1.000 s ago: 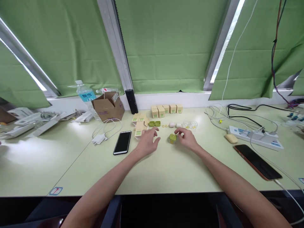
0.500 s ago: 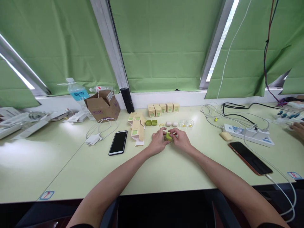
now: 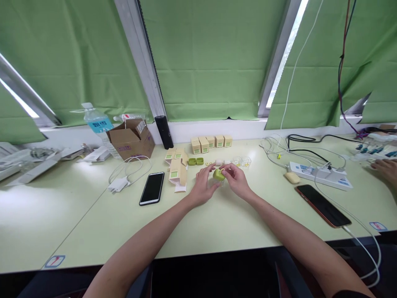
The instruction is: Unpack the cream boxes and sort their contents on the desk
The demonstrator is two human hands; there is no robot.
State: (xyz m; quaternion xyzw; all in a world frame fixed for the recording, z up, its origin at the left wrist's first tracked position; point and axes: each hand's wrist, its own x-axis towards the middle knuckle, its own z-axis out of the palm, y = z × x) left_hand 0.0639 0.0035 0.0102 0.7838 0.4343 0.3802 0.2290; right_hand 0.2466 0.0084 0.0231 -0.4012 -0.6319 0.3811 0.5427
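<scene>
A small rounded green case (image 3: pixel 218 175) is held upright just above the table, between my two hands. My left hand (image 3: pixel 203 186) grips its left side, with the thumb low and the fingers at the upper edge. The fingers of my right hand (image 3: pixel 236 181) pinch its upper right, where a small yellowish ring or loop shows. Behind my hands lie two open green trays or case halves (image 3: pixel 196 161), small yellow pieces, white rounded pieces (image 3: pixel 219 162) and clear containers (image 3: pixel 242 162) with yellow bits in them. My fingers partly hide the case.
Opened cartons (image 3: pixel 178 169) and a phone (image 3: pixel 151 188) lie left. Several small boxes (image 3: pixel 211 142) stand behind. A brown box (image 3: pixel 132 138) and bottle (image 3: pixel 99 124) are back left. On the right are a power strip (image 3: pixel 319 175), another phone (image 3: pixel 322 205), cables and another person's hand (image 3: pixel 384 167).
The green case has been raised slightly and turned, so more of its side and the yellowish loop show. My left hand's fingers have spread a little around it. The view has shifted slightly.
</scene>
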